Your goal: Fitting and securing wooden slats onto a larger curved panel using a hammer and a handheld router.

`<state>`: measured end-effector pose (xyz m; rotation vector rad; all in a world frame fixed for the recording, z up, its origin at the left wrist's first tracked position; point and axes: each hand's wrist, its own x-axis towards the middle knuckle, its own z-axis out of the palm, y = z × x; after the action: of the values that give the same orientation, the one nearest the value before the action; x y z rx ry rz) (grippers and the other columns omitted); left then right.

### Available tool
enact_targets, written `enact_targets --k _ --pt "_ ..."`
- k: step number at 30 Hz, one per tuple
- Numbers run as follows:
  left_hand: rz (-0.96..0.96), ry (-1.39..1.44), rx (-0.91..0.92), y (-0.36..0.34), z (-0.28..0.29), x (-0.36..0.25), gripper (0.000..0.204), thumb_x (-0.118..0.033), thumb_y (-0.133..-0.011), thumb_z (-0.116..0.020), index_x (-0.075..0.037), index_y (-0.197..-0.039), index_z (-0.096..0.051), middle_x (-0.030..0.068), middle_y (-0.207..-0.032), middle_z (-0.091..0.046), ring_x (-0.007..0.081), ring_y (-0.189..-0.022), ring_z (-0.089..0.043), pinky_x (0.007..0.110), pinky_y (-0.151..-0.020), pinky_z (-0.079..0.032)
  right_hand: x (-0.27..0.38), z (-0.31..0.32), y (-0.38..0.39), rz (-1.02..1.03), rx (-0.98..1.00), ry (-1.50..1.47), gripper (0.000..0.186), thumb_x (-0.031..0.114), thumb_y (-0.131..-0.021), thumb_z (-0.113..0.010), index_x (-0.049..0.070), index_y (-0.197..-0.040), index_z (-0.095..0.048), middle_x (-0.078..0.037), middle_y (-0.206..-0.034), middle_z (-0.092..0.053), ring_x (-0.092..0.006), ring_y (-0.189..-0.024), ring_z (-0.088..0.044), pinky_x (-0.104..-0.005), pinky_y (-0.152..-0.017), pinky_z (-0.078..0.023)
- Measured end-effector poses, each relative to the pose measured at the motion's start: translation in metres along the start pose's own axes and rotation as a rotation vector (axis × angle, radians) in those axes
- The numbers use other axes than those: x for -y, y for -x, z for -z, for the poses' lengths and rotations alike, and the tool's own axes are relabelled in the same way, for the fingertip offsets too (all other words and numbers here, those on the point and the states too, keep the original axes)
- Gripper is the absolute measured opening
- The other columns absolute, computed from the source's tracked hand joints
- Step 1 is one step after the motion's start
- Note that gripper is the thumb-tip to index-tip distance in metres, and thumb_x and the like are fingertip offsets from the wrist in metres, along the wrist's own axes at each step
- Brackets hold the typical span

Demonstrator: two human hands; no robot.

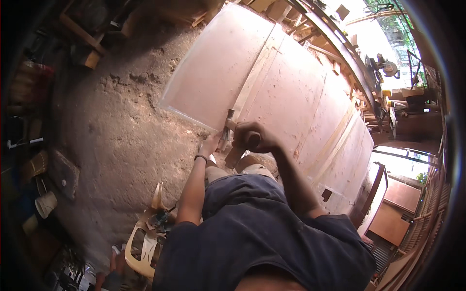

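Panel: pale pinkish wood panel (291,97) lies flat on the dirt floor (116,136) before me.
Right hand (252,138): I see it closed round a hammer (227,127) at the panel's near edge.
Left hand (209,144): beside the hammer head, grip unclear.

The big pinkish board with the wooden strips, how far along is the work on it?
Done: several pale strips already lie across the pinkish board. In hand: the right hand grips a hammer at the near end of one long strip, with the left hand beside the hammer head at the board's edge. Left: whether this strip is fully fastened cannot be told.
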<state>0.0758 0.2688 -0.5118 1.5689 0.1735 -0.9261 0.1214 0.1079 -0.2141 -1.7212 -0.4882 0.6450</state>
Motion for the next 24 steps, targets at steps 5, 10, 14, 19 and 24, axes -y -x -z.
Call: enact_targets --k 5,10,14,19,24 --pt "-0.277 0.167 -0.159 -0.008 0.011 0.067 0.052 -0.044 -0.101 -0.045 -0.001 -0.124 -0.061 0.0091 -0.111 -0.067 0.0198 -0.104 -0.062 0.033 -0.089 -0.049 0.023 -0.05 -0.016 0.165 0.211 0.133 0.009 -0.001 -0.071 -0.066 0.0 -0.076 -0.058 -0.01 -0.073 -0.057 -0.0232 -0.074 -0.057 -0.0331 -0.07 -0.046" --pt "0.181 0.298 0.038 0.06 -0.013 -0.094 0.071 -0.064 -0.097 -0.034 0.0 -0.117 -0.058 0.0126 -0.09 -0.066 0.0198 -0.066 -0.066 0.03 -0.053 -0.055 0.054 -0.051 0.046 -0.292 -0.546 0.107 0.009 -0.003 -0.081 -0.068 0.001 -0.079 -0.061 -0.008 -0.078 -0.062 -0.0196 -0.077 -0.06 -0.0311 -0.072 -0.048" --pt "-0.047 0.269 0.034 0.121 -0.016 -0.15 0.071 -0.065 -0.096 -0.037 0.0 -0.111 -0.058 0.0108 -0.071 -0.063 0.019 -0.051 -0.064 0.031 -0.045 -0.053 0.126 -0.049 0.08 -0.096 -0.666 0.197 0.009 -0.002 -0.085 -0.068 0.0 -0.08 -0.062 -0.007 -0.081 -0.065 -0.0153 -0.08 -0.061 -0.0299 -0.072 -0.049" --pt "-0.305 -0.034 0.059 0.187 0.004 -0.295 0.044 -0.04 -0.098 -0.056 0.003 -0.109 -0.057 0.0071 -0.072 -0.06 0.0115 -0.053 -0.059 0.025 -0.046 -0.049 0.144 -0.014 0.128 0.024 -1.221 0.248 0.011 0.0 -0.087 -0.07 -0.004 -0.078 -0.063 -0.007 -0.074 -0.064 -0.0099 -0.069 -0.058 -0.0254 -0.063 -0.047" --pt "-0.515 -0.365 0.039 0.206 -0.012 -0.384 0.038 -0.024 -0.096 -0.059 0.003 -0.121 -0.05 0.0052 -0.074 -0.059 0.0103 -0.053 -0.056 0.026 -0.047 -0.049 0.052 0.018 0.188 -0.314 -1.35 0.397 0.022 0.015 -0.087 -0.075 -0.001 -0.075 -0.065 -0.005 -0.065 -0.061 -0.0072 -0.06 -0.055 -0.0239 -0.056 -0.043"
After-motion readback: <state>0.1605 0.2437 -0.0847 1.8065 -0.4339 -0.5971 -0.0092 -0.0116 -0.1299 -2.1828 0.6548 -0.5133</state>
